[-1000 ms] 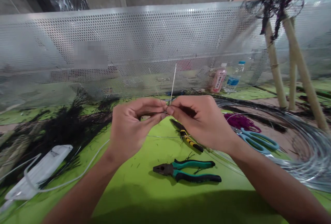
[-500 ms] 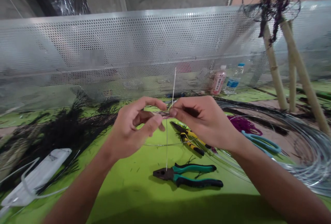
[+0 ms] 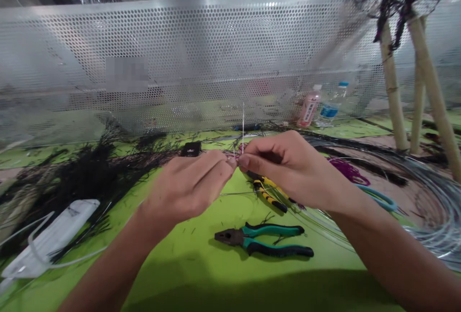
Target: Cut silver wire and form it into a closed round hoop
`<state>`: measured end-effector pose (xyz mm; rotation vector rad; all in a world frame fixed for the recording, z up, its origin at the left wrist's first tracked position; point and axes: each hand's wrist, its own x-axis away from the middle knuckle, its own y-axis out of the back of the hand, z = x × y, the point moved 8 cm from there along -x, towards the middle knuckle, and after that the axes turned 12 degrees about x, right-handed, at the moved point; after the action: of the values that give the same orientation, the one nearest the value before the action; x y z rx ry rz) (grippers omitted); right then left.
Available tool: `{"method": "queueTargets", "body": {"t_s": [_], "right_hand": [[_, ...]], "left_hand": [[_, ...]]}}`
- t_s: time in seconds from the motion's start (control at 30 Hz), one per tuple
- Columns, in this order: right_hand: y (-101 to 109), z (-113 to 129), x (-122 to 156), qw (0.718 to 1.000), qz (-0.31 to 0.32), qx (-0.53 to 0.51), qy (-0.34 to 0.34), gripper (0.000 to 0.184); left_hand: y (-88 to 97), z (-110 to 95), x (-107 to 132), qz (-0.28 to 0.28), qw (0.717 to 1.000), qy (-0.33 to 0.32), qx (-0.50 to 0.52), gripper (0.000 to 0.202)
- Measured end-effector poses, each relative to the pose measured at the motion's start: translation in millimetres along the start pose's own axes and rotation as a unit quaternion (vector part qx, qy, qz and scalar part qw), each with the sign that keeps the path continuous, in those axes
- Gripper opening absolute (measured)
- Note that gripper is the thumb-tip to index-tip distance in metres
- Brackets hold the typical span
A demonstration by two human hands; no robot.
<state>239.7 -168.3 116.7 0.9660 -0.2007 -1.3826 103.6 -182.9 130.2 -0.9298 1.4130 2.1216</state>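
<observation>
In the head view my right hand (image 3: pixel 288 170) pinches a thin pale wire (image 3: pixel 243 122) that stands up from between thumb and forefinger. My left hand (image 3: pixel 192 185) is closed beside it, its fingertips nearly meeting the right thumb. A bit of purplish strand shows at the fingertips; what exactly the left fingers grip is too small to tell. Below the hands, pliers with green and black handles (image 3: pixel 277 249) lie on the green table (image 3: pixel 180 273). Yellow-and-black pliers (image 3: pixel 270 198) lie partly under my right hand.
A white power strip (image 3: pixel 54 240) and black fibre bundles (image 3: pixel 86 163) lie left. At right are a wire coil (image 3: pixel 437 206), purple cord (image 3: pixel 347 170) and a blue handle (image 3: pixel 380 198). Two bottles (image 3: pixel 309 106) stand before a perforated metal screen (image 3: pixel 201 43); bamboo poles (image 3: pixel 394 91) rise at right.
My left hand has closed its fingers and come right up to the right fingertips. The lower length of wire that hung over the pliers no longer shows. The view has shifted slightly.
</observation>
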Motion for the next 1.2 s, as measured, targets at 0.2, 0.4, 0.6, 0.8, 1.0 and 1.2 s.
{"method": "queueTargets", "body": {"t_s": [0.2,0.4,0.6,0.8,1.0,1.2], "right_hand": [[9,0,-3,0.997,-0.053,0.033,0.036,0.027],[-10,7,-2,0.996,0.056,0.025,0.058,0.023],[-9,11,3,0.990,0.087,-0.099,0.049,0.015],[-3,7,4,0.988,0.081,-0.127,0.031,0.014],[32,-12,-5,0.992,-0.024,-0.109,0.061,0.020],[29,-12,-5,0.991,-0.006,-0.121,0.063,0.020]], "left_hand": [[-7.6,20,-8,0.091,0.970,0.160,0.158,0.010],[-3.7,15,-7,0.152,0.956,0.177,0.179,0.017],[2.9,13,-9,0.135,0.938,0.190,0.258,0.020],[2.5,17,-8,0.086,0.922,0.246,0.288,0.019],[12.6,58,14,0.032,0.860,0.356,0.364,0.016],[11.3,57,12,0.052,0.850,0.360,0.381,0.019]]}}
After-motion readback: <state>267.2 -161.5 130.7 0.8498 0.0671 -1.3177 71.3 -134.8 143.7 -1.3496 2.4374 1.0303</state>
